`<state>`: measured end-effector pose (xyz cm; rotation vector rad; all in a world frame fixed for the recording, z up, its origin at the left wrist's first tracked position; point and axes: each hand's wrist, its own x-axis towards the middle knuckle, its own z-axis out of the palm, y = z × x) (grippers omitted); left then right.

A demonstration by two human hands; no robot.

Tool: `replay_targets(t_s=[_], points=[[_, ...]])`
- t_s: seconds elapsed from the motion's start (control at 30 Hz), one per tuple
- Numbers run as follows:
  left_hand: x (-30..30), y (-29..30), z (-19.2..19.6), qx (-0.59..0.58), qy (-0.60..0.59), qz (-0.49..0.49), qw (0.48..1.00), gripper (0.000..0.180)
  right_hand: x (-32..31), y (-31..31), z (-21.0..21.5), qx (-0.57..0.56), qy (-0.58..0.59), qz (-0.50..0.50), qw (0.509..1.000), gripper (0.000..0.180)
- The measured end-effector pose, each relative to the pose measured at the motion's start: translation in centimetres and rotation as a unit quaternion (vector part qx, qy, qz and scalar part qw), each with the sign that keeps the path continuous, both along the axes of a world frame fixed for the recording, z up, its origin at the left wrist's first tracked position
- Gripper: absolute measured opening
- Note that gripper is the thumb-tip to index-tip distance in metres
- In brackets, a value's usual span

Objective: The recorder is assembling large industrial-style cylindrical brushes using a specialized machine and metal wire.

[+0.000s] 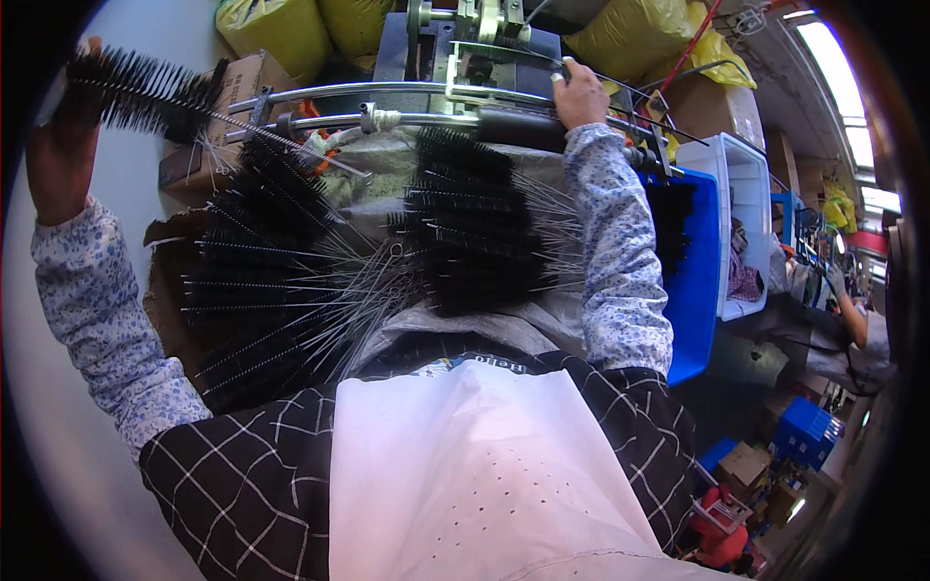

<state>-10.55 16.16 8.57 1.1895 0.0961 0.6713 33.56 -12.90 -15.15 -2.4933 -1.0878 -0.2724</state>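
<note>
Brush piles crowd both hands beside machine.

Yellow sacks behind the machine, cardboard box at upper left, blue bin beside a white bin, blue crate and small cartons on the floor

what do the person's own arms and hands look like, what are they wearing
Both arms wear long sleeves of pale cloth with a small blue flower print, reaching to the wrists. The left hand and right hand are bare, with no gloves.
</note>
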Motion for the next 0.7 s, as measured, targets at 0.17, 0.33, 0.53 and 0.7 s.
replay_targets(t_s=[0.17, 0.33, 0.53, 0.7], points=[[-0.9, 1.5, 0.4, -0.06, -0.024, -0.136, 0.989, 0.04, -6.1, 5.0, 1.3, -0.027, 0.025, 0.0, 0.999, 0.02], [2.1, -0.8, 0.3, -0.012, 0.002, 0.066, 0.998, 0.046, -7.6, 6.0, 2.1, -0.043, 0.035, 0.019, 0.998, 0.018], [0.7, 0.9, -0.1, 0.012, 0.018, -0.086, 0.996, 0.051, -3.8, 3.0, 1.7, -0.053, 0.048, 0.056, 0.996, 0.029], [-1.0, 0.1, -0.9, 0.182, 0.129, 0.011, 0.975, 0.053, 1.6, -1.8, 1.1, -0.067, 0.006, 0.031, 0.997, 0.035]])
